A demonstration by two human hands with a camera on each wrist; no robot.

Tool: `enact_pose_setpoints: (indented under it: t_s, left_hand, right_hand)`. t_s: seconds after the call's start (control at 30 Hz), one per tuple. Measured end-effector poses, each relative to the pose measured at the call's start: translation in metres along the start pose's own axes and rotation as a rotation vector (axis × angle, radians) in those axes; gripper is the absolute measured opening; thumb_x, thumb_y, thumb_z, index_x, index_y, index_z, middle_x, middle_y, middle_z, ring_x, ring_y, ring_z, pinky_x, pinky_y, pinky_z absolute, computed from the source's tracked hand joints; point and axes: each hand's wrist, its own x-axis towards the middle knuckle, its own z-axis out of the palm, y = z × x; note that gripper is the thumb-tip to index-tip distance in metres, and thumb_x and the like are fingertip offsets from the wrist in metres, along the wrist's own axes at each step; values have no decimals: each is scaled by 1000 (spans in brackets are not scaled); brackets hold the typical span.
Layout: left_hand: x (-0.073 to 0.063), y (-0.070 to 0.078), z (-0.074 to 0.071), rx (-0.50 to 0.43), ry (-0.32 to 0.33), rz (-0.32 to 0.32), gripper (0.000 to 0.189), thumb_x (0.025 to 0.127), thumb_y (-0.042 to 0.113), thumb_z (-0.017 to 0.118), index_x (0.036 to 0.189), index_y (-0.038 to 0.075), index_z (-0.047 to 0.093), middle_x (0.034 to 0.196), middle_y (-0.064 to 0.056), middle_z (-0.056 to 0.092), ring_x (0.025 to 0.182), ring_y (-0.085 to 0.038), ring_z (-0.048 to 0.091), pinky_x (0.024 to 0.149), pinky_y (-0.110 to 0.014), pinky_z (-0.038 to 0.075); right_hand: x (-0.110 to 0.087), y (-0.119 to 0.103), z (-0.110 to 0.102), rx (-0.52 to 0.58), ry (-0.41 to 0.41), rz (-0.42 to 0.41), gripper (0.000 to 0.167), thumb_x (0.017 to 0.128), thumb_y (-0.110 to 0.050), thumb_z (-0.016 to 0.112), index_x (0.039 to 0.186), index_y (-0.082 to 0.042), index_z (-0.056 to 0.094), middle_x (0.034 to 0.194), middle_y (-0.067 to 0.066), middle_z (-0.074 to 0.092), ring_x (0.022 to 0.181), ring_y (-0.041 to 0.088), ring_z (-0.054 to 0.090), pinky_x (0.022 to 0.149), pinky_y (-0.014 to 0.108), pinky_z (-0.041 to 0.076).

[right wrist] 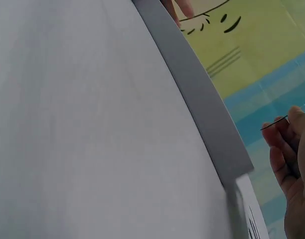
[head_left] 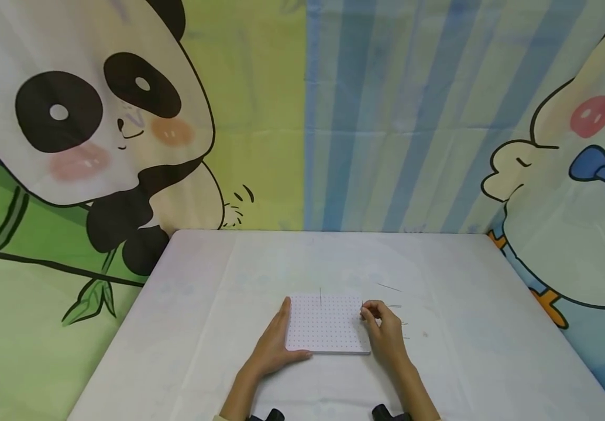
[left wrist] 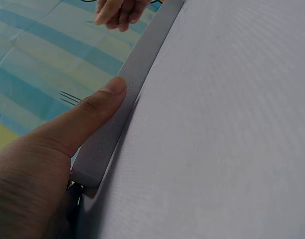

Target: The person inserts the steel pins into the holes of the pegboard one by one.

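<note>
A white board (head_left: 329, 327) dotted with small holes lies on the table. My left hand (head_left: 275, 344) rests at its left near corner, fingers extended along the left side and thumb against the near edge; the left wrist view shows this thumb (left wrist: 100, 107) on the grey board edge (left wrist: 127, 87). Near the far edge, a thin dark pin (head_left: 320, 297) stands upright on the board. My right hand (head_left: 384, 330) is at the board's right side. Between thumb and fingertips it pinches another thin pin (right wrist: 274, 123), seen best in the right wrist view.
Right of the board, several thin pins lie on the white table (head_left: 218, 316), including one slanted pin (head_left: 389, 287) farther back. A printed backdrop with a panda (head_left: 160, 175) and blue stripes hangs behind the table's far edge.
</note>
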Motion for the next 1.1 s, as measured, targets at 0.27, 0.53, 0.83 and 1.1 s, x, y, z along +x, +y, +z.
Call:
enact_pose_setpoints:
  t_s: [0.27, 0.53, 0.83, 1.1]
  left_hand:
    - [0, 1, 2, -10, 12, 13, 128, 60, 66, 71, 149, 8, 0, 153, -10, 8, 138, -27, 16, 108, -44, 21]
    - [0, 1, 3, -1, 11, 25, 128, 60, 66, 71, 148, 8, -1, 153, -10, 8, 138, -26, 16, 108, -43, 22]
    - [0, 0, 2, 11, 22, 26, 128, 60, 65, 72, 148, 6, 1, 153, -11, 9, 137, -27, 17, 107, -45, 23]
    - [0, 1, -1, 4, 9, 8, 127, 61, 62, 74, 148, 6, 0, 153, -11, 8, 137, -27, 16, 108, -44, 22]
  right_hand:
    - [15, -17, 45, 141, 24, -57, 13, 81, -2, 68, 89, -7, 60, 77, 3, 67, 69, 8, 63, 67, 20, 52]
    - [21, -22, 68, 90, 10, -93, 12, 81, -5, 69, 88, -9, 61, 79, -4, 66, 69, 5, 62, 63, 19, 52]
    - [23, -24, 71, 71, -3, -91, 11, 81, -5, 69, 88, -9, 61, 80, -3, 66, 69, 5, 61, 62, 20, 51]
    - [22, -22, 74, 9, -60, -119, 11, 80, -4, 69, 87, -9, 62, 78, -4, 66, 67, 3, 60, 61, 19, 51]
